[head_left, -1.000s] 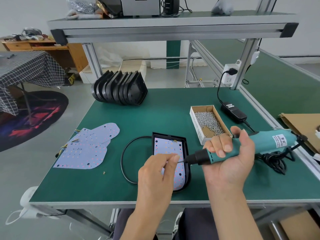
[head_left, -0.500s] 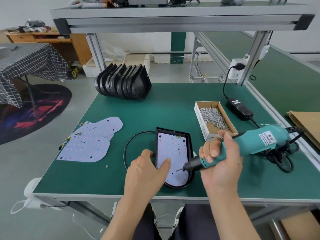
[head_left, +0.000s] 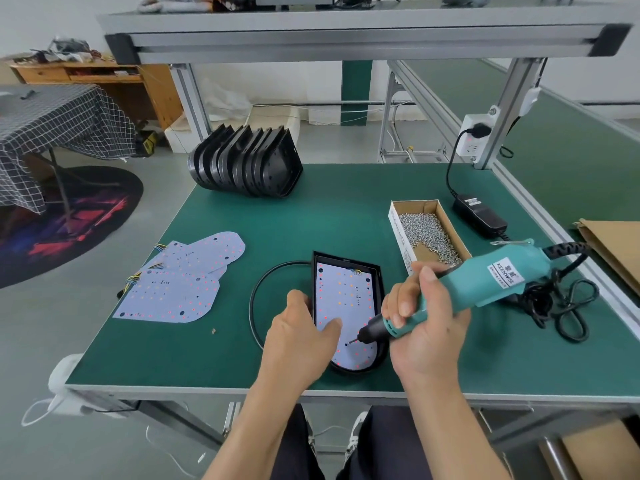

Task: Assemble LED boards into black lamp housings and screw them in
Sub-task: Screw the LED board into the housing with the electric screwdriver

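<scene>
The left hand [head_left: 300,344] had dropped to press the board [head_left: 343,308] flat — the right hand [head_left: 427,327], gripping the screwdriver [head_left: 460,291], had brought its tip down to a hole — ready to screw.

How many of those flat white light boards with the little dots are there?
3 flat white LED boards show: one inside the black lamp housing at, and two overlapping loose ones on the green table at and. More may hide underneath.

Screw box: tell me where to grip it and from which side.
Grip the screw box across its two long cardboard walls near the middle, coming from above. It is narrow, open-topped and lies flat, so the hand spans it easily. Keep it level, since loose screws fill it. The near end sits behind the electric screwdriver.
</scene>
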The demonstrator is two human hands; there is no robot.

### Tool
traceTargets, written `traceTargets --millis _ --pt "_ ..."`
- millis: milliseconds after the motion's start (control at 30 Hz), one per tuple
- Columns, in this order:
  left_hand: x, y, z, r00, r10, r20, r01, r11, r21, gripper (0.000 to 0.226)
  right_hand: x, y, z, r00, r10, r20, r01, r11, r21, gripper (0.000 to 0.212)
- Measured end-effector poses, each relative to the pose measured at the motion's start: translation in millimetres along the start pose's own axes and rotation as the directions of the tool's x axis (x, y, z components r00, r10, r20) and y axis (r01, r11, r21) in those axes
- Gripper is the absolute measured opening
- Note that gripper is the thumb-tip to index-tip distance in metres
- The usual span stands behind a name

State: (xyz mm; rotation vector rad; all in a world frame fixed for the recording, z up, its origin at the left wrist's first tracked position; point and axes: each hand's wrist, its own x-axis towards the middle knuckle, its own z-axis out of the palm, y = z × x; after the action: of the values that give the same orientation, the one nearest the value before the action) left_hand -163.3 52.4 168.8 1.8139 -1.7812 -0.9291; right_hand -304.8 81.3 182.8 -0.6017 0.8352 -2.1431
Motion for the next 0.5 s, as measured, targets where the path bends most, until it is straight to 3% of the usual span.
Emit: traceTargets --millis 300,500 --pt "0.7 -0.2 4.2 1.0 0.009 -0.029 -0.009 1.0 -0.012 0.036 -3.5 -2.0 4.6 1.0 -0.005 0.02 0.006 0.999 -0.035 0.019" --pt "0.7 -0.6 5.0 1.0 -0.001 -0.028 0.001 1.0 -0.02 0.035 -7.0 -1.9 5.5 0.996 -0.033 0.086 0.041 0.995 -0.09 0.005"
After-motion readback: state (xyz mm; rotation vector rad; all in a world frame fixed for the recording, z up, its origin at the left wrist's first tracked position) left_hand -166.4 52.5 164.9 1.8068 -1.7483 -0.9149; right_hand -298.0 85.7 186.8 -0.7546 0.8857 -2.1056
